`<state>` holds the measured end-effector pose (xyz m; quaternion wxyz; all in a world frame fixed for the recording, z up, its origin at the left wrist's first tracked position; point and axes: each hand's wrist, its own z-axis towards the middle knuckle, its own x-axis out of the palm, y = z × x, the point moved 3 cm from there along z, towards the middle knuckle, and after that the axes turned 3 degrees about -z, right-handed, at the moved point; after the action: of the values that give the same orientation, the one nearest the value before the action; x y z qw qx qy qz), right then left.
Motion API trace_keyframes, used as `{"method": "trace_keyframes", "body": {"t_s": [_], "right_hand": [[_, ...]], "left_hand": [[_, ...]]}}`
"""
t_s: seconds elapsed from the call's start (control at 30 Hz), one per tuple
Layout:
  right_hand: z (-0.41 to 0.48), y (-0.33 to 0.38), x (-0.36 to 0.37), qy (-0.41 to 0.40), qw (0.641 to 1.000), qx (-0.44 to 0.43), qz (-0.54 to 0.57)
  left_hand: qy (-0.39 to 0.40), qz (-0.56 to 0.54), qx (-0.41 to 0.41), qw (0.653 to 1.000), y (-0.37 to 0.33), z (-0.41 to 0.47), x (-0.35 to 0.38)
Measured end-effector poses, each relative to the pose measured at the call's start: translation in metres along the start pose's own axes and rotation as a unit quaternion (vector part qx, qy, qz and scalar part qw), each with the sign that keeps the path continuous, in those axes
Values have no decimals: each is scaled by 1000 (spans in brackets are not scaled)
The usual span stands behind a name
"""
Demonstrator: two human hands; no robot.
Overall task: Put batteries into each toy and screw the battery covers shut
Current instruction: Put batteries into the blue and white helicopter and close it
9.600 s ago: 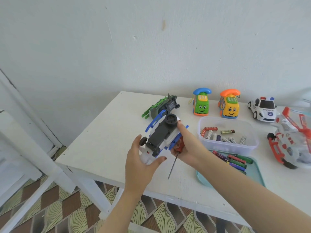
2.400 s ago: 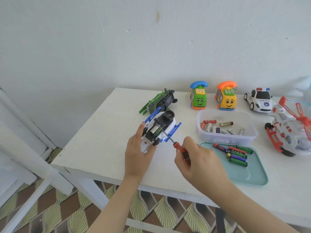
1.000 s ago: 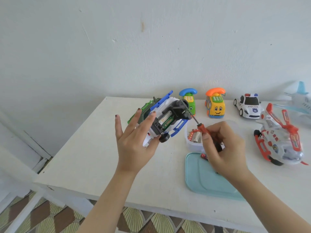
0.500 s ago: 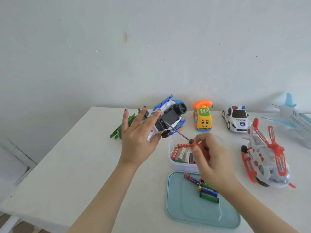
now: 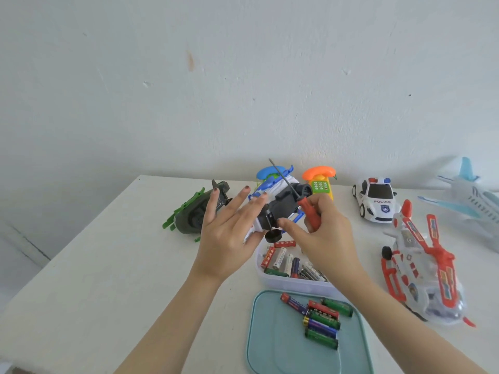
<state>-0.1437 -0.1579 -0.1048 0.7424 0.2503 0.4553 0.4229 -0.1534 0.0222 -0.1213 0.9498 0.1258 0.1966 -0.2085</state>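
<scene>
A white table (image 5: 102,265) stands against a pale scuffed wall (image 5: 243,76).

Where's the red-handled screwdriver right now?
Head view, centre: the red-handled screwdriver is gripped in the right hand, shaft pointing up, beside the blue-and-white plastic toy that the left hand supports.

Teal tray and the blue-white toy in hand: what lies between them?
The clear box with loose batteries stands between the teal tray and the blue-white toy, seen in the head view.
</scene>
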Motion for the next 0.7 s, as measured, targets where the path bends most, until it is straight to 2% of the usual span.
{"method": "trace_keyframes", "body": {"t_s": [0.13,0.3,0.6,0.7], "right_hand": [[4,-10,-2,6,1000,7,15],[-4,-9,-2,56,997,-37,45],[-21,-29,-4,123,991,-60,-8],[-22,-31,-4,130,990,-58,-20]], "left_hand": [[8,11,3,1000,4,-5,4],[-8,11,-10,1000,7,-1,7],[-20,-3,-77,997,26,1,12],[-16,1,-73,997,27,2,14]]}}
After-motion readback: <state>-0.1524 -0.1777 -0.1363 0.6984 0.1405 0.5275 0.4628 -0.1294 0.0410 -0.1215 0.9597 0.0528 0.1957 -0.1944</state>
